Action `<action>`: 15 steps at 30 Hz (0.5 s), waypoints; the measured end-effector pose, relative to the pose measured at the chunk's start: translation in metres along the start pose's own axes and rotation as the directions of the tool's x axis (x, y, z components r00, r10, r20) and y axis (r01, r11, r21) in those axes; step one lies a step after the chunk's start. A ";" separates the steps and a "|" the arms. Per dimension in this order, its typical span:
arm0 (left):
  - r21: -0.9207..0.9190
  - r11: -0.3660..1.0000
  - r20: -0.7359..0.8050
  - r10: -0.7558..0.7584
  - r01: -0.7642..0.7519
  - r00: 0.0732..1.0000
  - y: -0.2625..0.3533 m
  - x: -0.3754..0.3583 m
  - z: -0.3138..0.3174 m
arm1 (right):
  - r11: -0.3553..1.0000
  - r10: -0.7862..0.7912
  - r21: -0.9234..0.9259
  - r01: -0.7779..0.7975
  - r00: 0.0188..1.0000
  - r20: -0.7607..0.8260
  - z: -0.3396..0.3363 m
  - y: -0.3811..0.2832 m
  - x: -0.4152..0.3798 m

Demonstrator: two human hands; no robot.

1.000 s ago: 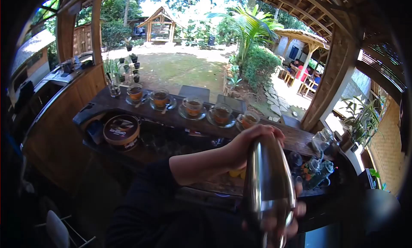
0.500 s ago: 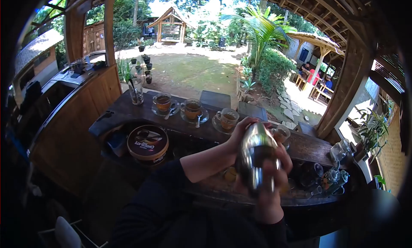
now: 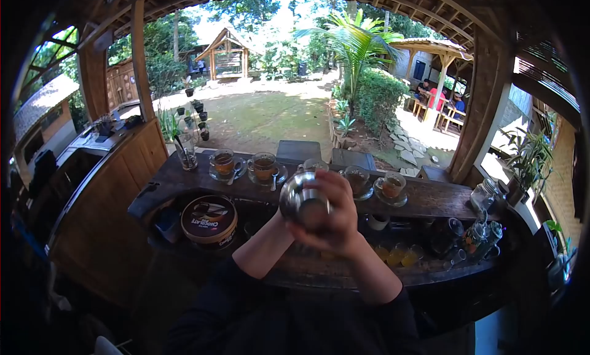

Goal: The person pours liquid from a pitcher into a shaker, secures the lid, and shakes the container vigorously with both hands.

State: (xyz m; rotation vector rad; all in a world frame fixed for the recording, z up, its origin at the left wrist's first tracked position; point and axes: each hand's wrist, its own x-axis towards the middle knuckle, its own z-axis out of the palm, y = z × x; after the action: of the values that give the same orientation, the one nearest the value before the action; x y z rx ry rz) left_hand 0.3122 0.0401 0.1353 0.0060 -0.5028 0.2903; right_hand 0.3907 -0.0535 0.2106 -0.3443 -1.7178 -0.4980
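Note:
A shiny metal shaker (image 3: 301, 201) is held up in front of me, over the dark wooden counter, with one end facing me. My right hand (image 3: 335, 213) wraps round its right side, its fingers slightly blurred. My left hand (image 3: 284, 224) is at the shaker's lower left, mostly hidden behind it, with the wrist showing. Behind the shaker, glass cups of brown drink on saucers stand in a row, among them a left cup (image 3: 224, 162), a second cup (image 3: 265, 167) and a far right cup (image 3: 391, 185).
A round chocolate tub (image 3: 209, 220) sits on the lower shelf at left. A tall glass (image 3: 186, 153) holds utensils. Small glasses of yellow liquid (image 3: 402, 255) and glass jars (image 3: 476, 235) stand at right. Several people (image 3: 437, 98) sit at a far table outside.
The shaker and both my hands have moved left and up, and the shaker has turned so one end faces me. The view has shifted slightly.

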 end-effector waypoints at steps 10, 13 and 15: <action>0.583 0.785 0.309 0.022 -0.208 0.951 -0.075 0.033 0.054 | 0.870 -0.486 0.206 0.447 0.846 0.218 -0.072 -0.078 0.026; -0.498 0.866 0.700 0.430 -0.042 0.571 -0.184 0.096 -0.015 | 0.998 0.003 0.062 -0.017 0.974 0.226 -0.115 -0.013 -0.014; 0.468 0.863 -0.411 0.404 -0.191 0.817 -0.140 0.077 -0.064 | 0.881 0.453 0.123 -0.458 0.889 0.068 -0.166 -0.003 -0.041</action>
State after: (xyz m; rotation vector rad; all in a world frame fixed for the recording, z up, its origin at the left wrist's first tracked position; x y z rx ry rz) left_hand 0.4454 -0.0680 0.1244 0.2560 0.0906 0.6932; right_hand 0.5390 -0.1380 0.1959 -0.6429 -1.6257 -0.0280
